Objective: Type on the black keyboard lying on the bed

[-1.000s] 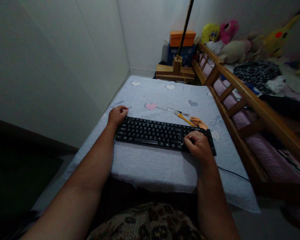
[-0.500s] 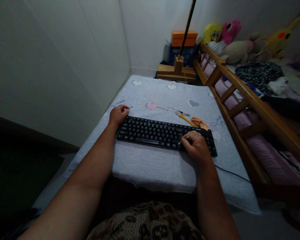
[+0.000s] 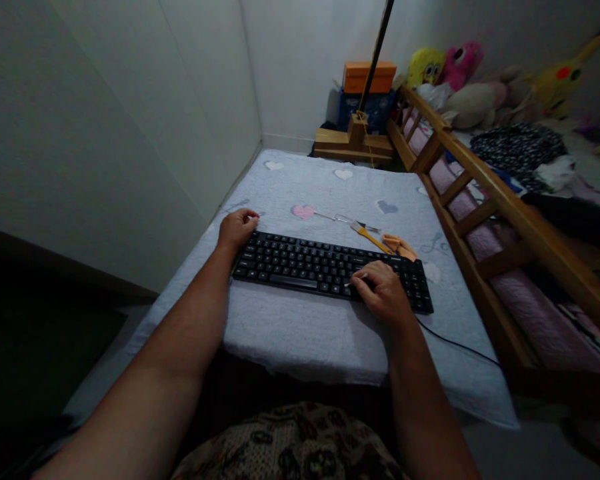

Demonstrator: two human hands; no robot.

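Note:
A black keyboard (image 3: 300, 261) lies flat on the cloth-covered table, its cable running off to the right. My left hand (image 3: 237, 229) grips the keyboard's far left corner, thumb and fingers drawn together; part of the grip is hidden. Pinched in my right hand (image 3: 380, 287) is a thin white cotton swab (image 3: 349, 285), its tip down at the keys of the bottom row, right of the space bar. This hand covers part of the keyboard's right side. Just behind the keyboard lie a yellow-handled brush (image 3: 373, 240) and a folded orange cloth (image 3: 400, 246).
Beyond the brush are thin metal tools (image 3: 347, 219). A pale tablecloth (image 3: 300, 327) with hearts covers the table. On the right runs a wooden bed rail (image 3: 510, 197), with plush toys behind it. A white panel (image 3: 130, 120) stands left; a wooden stand (image 3: 353, 140) is at the back.
My right hand has slid a little to the left along the keyboard with the cotton swab. The left hand stays at the corner.

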